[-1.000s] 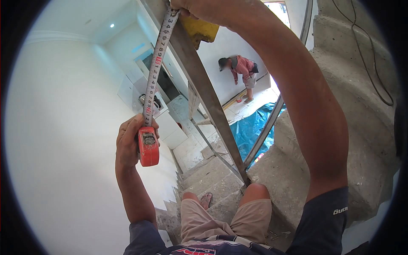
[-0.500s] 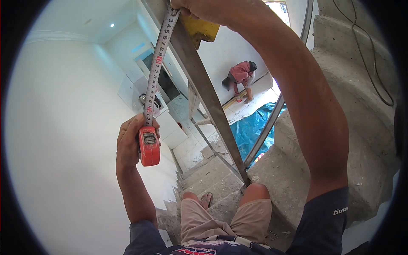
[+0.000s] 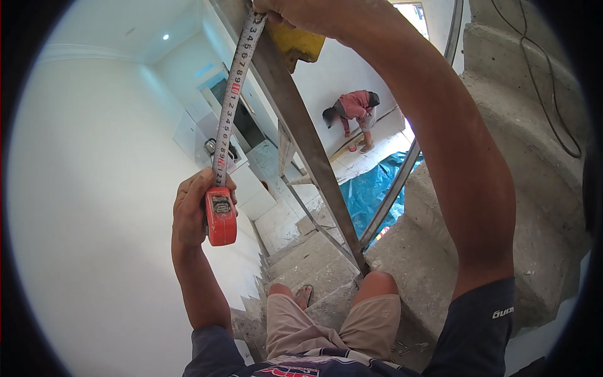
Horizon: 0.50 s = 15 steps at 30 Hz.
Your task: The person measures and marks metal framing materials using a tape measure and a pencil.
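My left hand (image 3: 190, 210) is closed around the red case of a tape measure (image 3: 221, 226). From the case, the pulled-out blade (image 3: 227, 116) runs up at a slant, its black and red numbers facing me. At the top edge of the view, my right hand (image 3: 290, 11) has its fingers bent over the blade's end, next to the upper part of a metal post (image 3: 308, 135). Part of that hand is cut off by the frame. Just below it, a yellow object (image 3: 298, 45) sits beside the post; its kind cannot be made out.
Rough concrete steps (image 3: 314, 261) go down before my legs, and more steps (image 3: 502, 144) rise on the right with a dark cable (image 3: 549, 88). Below, a person (image 3: 357, 107) bends near a blue plastic sheet (image 3: 370, 188). A white wall (image 3: 100, 207) stands left.
The person below has shifted, with head and arm in a slightly different position. My hands and the tape measure have stayed nearly still.
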Each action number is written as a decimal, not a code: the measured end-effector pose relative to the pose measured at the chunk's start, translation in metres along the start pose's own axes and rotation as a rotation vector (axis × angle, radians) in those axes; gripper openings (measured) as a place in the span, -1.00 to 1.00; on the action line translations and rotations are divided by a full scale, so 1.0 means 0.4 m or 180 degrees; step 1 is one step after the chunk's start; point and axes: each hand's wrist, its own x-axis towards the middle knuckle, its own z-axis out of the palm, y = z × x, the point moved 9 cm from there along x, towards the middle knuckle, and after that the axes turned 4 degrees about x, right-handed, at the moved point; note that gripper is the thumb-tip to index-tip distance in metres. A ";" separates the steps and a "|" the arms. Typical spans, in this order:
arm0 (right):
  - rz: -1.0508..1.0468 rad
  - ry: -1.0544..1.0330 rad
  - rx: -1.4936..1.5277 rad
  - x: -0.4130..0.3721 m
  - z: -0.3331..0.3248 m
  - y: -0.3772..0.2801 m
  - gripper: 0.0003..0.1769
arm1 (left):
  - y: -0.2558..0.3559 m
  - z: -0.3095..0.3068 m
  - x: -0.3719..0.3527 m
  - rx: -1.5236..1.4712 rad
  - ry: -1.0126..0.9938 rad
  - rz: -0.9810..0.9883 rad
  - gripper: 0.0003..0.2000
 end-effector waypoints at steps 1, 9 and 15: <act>0.0534 0.0046 0.0748 -0.017 -0.007 0.023 -0.73 | -0.001 0.000 0.000 -0.0012 0.0002 -0.0006 -0.54; -0.1477 0.0229 -0.2023 -0.001 0.044 -0.050 -0.63 | -0.001 0.003 -0.001 -0.0041 -0.0034 -0.0017 -0.55; -0.0160 0.0061 0.0024 -0.014 -0.012 -0.008 -0.62 | 0.000 -0.001 -0.002 0.0015 0.0051 -0.0026 -0.55</act>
